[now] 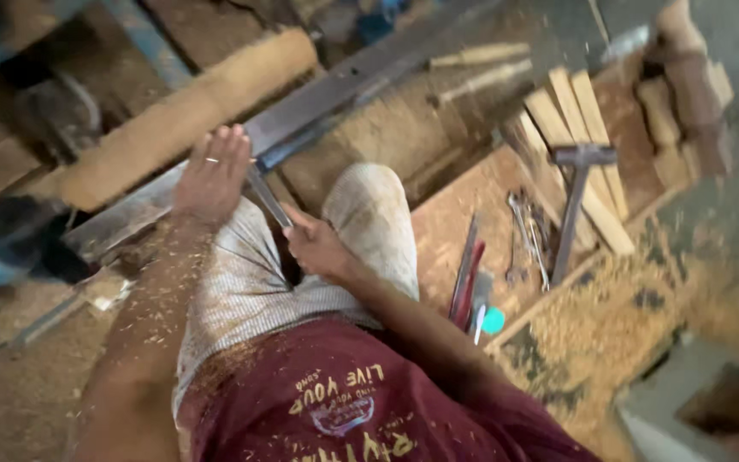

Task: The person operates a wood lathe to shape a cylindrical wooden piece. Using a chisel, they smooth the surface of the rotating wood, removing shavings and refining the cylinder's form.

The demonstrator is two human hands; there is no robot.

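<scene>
Left hand [212, 175] is flat with fingers together, palm down on the metal tool rest [318, 103], pressing the top of a long chisel [267, 197] whose handle end is wrapped tight in the right hand [314, 244] over the knee. The chisel points up toward 11 o'clock at the round wooden workpiece [181, 115] on the lathe, sawdust all over it. Off at 3 o'clock there's a hammer [575, 197] lying across some wooden slats [579, 111], with a few more hand tools [470, 287] on the board closer in.
</scene>
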